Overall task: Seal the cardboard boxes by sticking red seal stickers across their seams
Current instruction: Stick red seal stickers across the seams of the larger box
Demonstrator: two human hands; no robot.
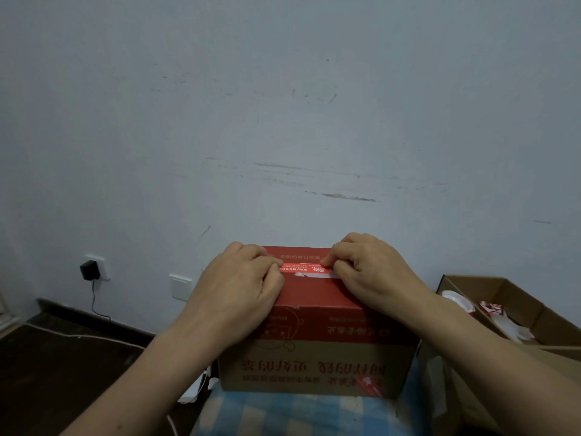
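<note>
Cardboard box [314, 357] sits on checked cloth [283, 413], its far edge close to the wall [283, 121]. An open carton [518, 297] is just beside its right side and dark floor [63, 372] lies open to the left. Red seal sticker [306, 269] lies across the seam on the box's red top between both hands: left hand [239, 284], fingers curled, grips its left end, right hand [371, 272] pinches its right end

Pale grey-blue wall [283, 105] scuffed with dark streaks [345, 195]; low at left, a white socket [104, 262] with a black charger [89, 269] plugged in, black cable [93, 302] hanging down; blank white plate [180, 286] nearby. Dark floor [63, 372] below, crossed by a white cord [88, 336]; blue-checked cloth [283, 413] nearest
</note>
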